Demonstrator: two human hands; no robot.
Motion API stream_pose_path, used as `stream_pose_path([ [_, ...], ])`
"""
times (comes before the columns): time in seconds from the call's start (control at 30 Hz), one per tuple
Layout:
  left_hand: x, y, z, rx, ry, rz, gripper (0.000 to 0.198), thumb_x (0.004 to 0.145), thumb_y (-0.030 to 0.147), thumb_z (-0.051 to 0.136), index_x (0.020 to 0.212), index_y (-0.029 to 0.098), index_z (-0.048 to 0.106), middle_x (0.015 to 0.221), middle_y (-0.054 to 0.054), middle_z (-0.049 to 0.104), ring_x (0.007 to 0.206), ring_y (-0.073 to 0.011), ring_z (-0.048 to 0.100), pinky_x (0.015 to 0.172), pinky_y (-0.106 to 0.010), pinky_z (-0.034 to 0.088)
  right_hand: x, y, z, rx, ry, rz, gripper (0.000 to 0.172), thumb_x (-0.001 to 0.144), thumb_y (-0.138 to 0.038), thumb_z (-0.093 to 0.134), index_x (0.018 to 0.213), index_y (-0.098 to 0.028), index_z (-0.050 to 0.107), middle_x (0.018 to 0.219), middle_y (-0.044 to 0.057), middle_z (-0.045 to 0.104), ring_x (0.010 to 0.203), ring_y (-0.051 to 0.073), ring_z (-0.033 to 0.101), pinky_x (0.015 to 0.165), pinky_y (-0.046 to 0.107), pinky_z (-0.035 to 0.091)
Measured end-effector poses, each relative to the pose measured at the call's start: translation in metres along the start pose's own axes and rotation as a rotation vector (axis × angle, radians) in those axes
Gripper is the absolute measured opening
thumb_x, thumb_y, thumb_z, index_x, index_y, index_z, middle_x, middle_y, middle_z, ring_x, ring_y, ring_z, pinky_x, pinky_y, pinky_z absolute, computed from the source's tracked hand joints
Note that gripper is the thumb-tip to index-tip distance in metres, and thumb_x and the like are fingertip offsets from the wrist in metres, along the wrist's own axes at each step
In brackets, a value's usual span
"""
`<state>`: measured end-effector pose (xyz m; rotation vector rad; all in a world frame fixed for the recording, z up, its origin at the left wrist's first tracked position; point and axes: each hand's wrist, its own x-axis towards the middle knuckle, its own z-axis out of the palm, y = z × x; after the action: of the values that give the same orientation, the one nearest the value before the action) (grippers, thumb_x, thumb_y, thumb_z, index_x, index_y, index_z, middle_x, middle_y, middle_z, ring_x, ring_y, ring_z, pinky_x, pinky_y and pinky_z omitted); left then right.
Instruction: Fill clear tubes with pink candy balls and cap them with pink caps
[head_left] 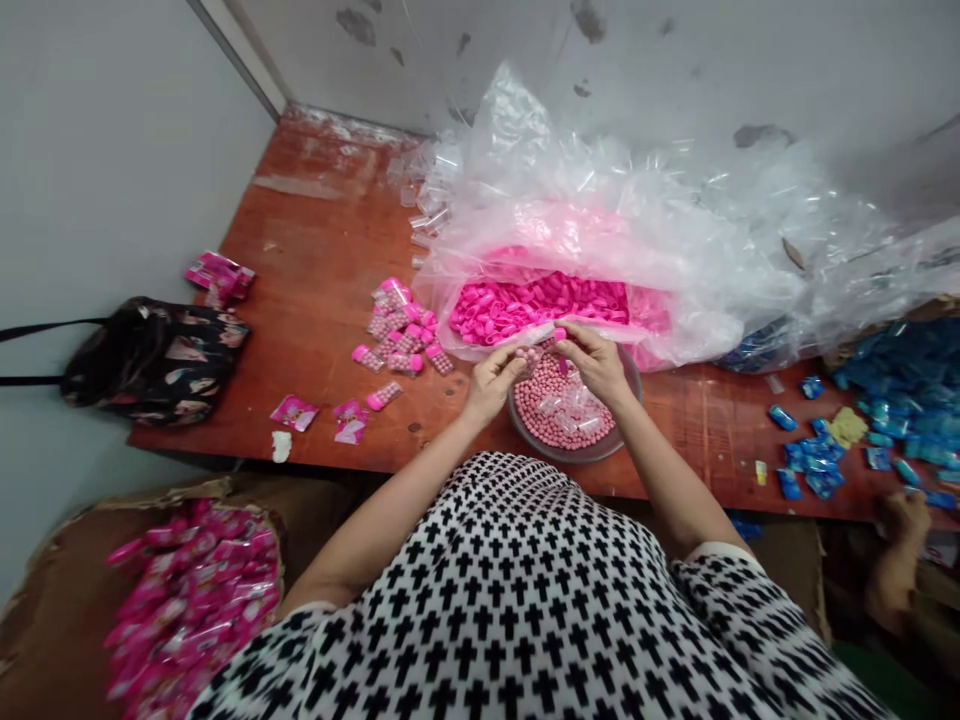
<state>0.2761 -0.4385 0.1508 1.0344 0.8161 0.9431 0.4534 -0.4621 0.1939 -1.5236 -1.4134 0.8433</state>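
Over a round bowl [634, 385] of pink beads [555, 420], my left hand [495, 383] is closed on a small clear container [531, 356] with pink beads in it. My right hand [596, 365] pinches a bright pink cap [561, 336], a short way from the container. Several clear empty containers [576, 402] lie on top of the beads. Just behind the bowl, a plastic bag [457, 290] lies open with many pink caps [517, 305] inside. Filled, capped containers [401, 335] form a small pile left of my hands.
Clear plastic bags [720, 240] line the wall. A black patterned bag [161, 360] and pink packets [295, 412] sit at the left of the wooden table [300, 270]. Below is a carton [52, 590] of pink packets. Blue packets [817, 455] and another person's hand [904, 515] are at right.
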Motion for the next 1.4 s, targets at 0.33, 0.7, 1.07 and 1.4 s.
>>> stream_pose_path([
  [0.33,-0.009,0.008,-0.012,0.407,-0.02,0.212,0.032,0.082,0.04,0.058,0.103,0.019,0.07,0.102,-0.005,0.071,0.091,-0.0208,0.066,0.087,-0.034,0.051,-0.005,-0.015,0.009,-0.403,-0.26,-0.385,0.036,0.091,-0.041,0.047,0.121,-0.025,0.059,0.081,0.004,0.057,0.076,0.016,0.054,0.071,0.028,0.045],
  [0.7,-0.016,0.016,-0.021,0.487,-0.17,0.214,0.027,0.08,0.038,0.06,0.097,0.02,0.073,0.096,-0.005,0.072,0.085,-0.0192,0.067,0.081,-0.029,0.051,-0.032,-0.007,0.019,-0.525,-0.307,-0.392,0.039,0.093,-0.032,0.041,0.129,-0.022,0.051,0.078,0.006,0.052,0.072,0.018,0.05,0.065,0.03,0.046],
  [1.07,0.002,0.016,-0.026,-0.007,-0.076,-0.107,0.05,0.067,0.046,0.072,0.106,0.015,0.069,0.102,-0.007,0.071,0.092,-0.0229,0.065,0.087,-0.041,0.052,-0.033,-0.019,0.01,0.627,-0.155,0.3,0.045,0.066,-0.043,0.075,0.106,-0.026,0.064,0.101,0.004,0.067,0.088,0.019,0.066,0.087,0.041,0.051],
  [1.4,-0.002,0.04,-0.02,0.252,-0.248,0.14,0.025,0.074,0.035,0.068,0.094,0.02,0.074,0.105,-0.006,0.069,0.108,-0.0224,0.058,0.102,-0.037,0.041,-0.021,-0.023,0.027,0.779,-0.244,0.452,0.045,0.065,-0.054,0.071,0.094,-0.02,0.064,0.093,0.004,0.067,0.086,0.018,0.063,0.077,0.037,0.054],
])
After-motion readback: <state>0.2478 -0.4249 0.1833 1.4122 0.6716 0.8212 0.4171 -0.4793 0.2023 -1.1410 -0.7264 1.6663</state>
